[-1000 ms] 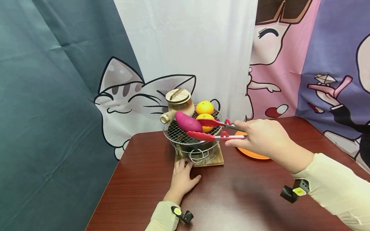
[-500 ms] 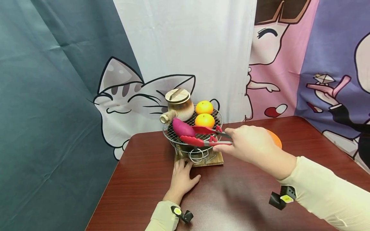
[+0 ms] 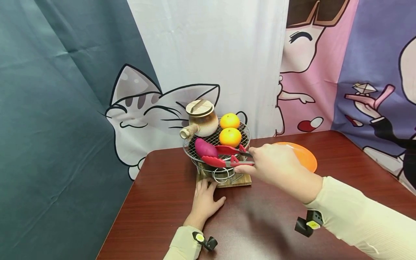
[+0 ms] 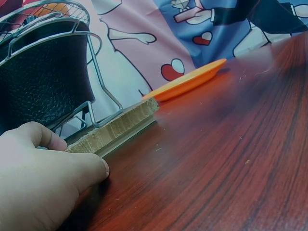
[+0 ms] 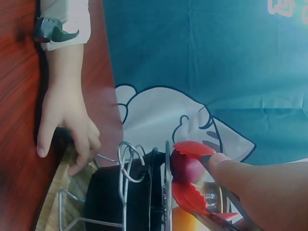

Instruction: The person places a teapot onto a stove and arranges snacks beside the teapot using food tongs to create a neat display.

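Note:
My right hand (image 3: 276,166) grips a pair of red-tipped tongs (image 3: 216,161). Between the tong tips sits a purple sweet potato (image 3: 204,147), low over the front left of a round wire grill grate (image 3: 192,153); whether it touches the mesh I cannot tell. Two oranges (image 3: 230,137) and a lidded clay teapot (image 3: 208,122) stand on the grate behind it. My left hand (image 3: 205,200) rests its fingers at the front left corner of the wooden board (image 4: 120,126) under the black stove (image 4: 53,72), thumb spread on the table side.
An orange plate (image 3: 307,159) lies on the table right of the stove, partly hidden behind my right hand. The teapot's side handle (image 3: 188,131) juts out over the grate's left rim. Printed curtains (image 3: 234,54) hang close behind the dark red table (image 3: 156,202).
My right hand has moved left and slightly toward me, bringing the sweet potato down to the front left of the grate. More of the front orange and plate shows. My left hand has stayed put.

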Motion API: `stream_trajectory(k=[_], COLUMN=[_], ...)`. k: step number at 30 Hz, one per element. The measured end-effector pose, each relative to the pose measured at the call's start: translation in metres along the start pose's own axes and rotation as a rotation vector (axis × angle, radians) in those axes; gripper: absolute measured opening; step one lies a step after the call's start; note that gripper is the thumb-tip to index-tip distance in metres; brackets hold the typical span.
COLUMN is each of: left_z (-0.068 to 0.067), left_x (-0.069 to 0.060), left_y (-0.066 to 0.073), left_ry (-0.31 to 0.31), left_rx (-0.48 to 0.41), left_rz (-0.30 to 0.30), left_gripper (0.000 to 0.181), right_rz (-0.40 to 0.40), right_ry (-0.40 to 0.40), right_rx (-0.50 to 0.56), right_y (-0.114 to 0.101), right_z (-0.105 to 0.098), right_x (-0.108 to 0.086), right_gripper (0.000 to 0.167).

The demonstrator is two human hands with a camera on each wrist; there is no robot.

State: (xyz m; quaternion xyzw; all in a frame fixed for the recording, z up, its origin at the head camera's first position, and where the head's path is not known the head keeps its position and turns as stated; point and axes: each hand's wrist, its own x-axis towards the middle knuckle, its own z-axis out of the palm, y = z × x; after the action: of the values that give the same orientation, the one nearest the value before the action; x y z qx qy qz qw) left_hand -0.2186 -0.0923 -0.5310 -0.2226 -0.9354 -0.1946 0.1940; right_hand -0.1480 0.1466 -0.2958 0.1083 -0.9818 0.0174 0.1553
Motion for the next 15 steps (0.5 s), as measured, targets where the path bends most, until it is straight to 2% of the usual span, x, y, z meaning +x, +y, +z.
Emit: stream_trajectory(k=[8, 15], left_z=[0.0007, 0.0006], left_x=[0.0006, 0.0006], left_y=[-0.0002, -0.0006], left_ry=[0.003, 0.016], left_rx=[0.017, 0.020], left_rz=[0.008, 0.021], left_gripper=[0.058, 0.057], right_rz=[0.012, 0.012], right_ry=[0.010, -0.013], right_rx=[-0.008, -0.014], right_y=[-0.0005, -0.0005], right_z=[0.0008, -0.0006], right_x=[0.0013, 0.0017], right_gripper=[0.063, 0.064])
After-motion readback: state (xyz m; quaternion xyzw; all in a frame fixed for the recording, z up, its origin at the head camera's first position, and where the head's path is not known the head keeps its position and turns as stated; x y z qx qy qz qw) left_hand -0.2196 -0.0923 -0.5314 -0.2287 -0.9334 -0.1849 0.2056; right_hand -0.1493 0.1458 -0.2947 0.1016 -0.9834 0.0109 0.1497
